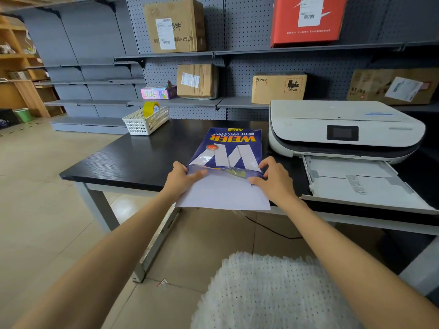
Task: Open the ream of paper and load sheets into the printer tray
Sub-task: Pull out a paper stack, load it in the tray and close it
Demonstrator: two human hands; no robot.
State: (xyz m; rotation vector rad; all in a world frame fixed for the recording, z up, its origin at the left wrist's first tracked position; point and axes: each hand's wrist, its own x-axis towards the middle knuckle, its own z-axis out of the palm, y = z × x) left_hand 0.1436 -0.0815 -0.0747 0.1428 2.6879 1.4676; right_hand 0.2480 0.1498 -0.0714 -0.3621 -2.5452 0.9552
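Note:
A blue ream of paper (pixel 231 147) printed "WEIER" lies on the black table (pixel 133 160), its near end open. White sheets (pixel 224 193) stick out of that end over the table's front edge. My left hand (pixel 184 178) pinches the wrapper's left near corner, thumb on top. My right hand (pixel 273 176) grips the wrapper's right near corner and rests on the sheets. To the right stands a white printer (pixel 344 129) with its paper tray (pixel 356 184) pulled out toward me; the tray holds no paper.
A white mesh basket (pixel 146 123) with a yellow tape roll (pixel 151 109) sits at the table's far left. Grey pegboard shelves behind carry cardboard boxes (pixel 197 80) and a red box (pixel 307 19). A cable hangs below the table. Tiled floor lies to the left.

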